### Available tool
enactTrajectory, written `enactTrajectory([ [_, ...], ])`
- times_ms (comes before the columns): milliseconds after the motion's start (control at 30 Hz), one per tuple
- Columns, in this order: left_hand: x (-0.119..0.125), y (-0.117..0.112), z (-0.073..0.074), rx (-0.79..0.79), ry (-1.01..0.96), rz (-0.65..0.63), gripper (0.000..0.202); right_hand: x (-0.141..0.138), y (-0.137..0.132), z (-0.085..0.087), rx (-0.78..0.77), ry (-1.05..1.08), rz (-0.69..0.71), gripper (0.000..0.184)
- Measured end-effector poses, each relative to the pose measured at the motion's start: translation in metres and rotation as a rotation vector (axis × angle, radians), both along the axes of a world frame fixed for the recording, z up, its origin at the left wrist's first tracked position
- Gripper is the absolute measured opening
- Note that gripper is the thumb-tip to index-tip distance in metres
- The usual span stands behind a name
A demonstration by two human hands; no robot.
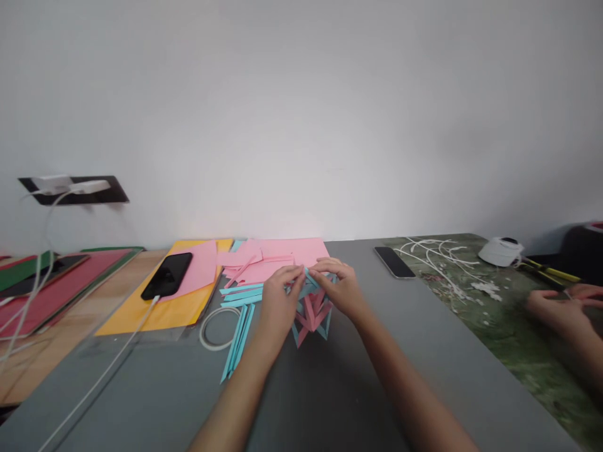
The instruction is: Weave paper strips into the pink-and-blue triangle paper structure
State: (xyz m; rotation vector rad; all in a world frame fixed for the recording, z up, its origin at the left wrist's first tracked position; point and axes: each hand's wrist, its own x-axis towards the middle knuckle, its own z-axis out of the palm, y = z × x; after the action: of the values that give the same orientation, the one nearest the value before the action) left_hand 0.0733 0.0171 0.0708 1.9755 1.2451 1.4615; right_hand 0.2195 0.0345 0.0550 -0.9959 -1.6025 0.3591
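Near the middle of the grey table, both my hands are on a pink and blue folded-paper model (311,314) made of pointed strips. My left hand (282,292) pinches a blue part at the model's top from the left. From the right, my right hand (340,285) pinches the same top area with thumb and forefinger. The two sets of fingertips nearly meet, and they hide part of the blue paper. Left of the model lie folded blue paper strips (239,339), with more blue strips (242,295) above them.
A roll of tape (203,333) lies beside the strips. Pink paper (301,248) and a yellow envelope (127,320) lie behind and left. One phone (167,276) is plugged into a cable; another phone (394,262) lies right. Another person's hands (560,307) work near white cords (438,257).
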Motion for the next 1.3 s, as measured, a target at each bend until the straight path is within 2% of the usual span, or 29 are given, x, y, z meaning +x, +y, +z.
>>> enactTrajectory([
  [233,0.003,-0.001,0.0,-0.012,-0.037,0.005,0.018,0.002,0.002,-0.002,0.005,-0.002,0.03,0.009],
  [567,0.006,-0.001,-0.004,-0.016,-0.085,0.006,0.017,-0.006,-0.008,0.006,0.043,-0.075,-0.17,0.013],
  [800,0.008,-0.003,-0.002,-0.081,-0.237,0.139,0.015,-0.012,-0.011,0.006,0.102,-0.087,-0.205,0.01],
  [1033,0.005,-0.002,-0.004,0.035,-0.11,0.126,0.013,-0.009,-0.009,0.004,0.121,-0.154,-0.215,0.011],
  [1300,0.005,-0.003,-0.004,0.06,-0.043,0.096,0.015,-0.009,-0.01,0.005,0.116,-0.181,-0.234,0.013],
])
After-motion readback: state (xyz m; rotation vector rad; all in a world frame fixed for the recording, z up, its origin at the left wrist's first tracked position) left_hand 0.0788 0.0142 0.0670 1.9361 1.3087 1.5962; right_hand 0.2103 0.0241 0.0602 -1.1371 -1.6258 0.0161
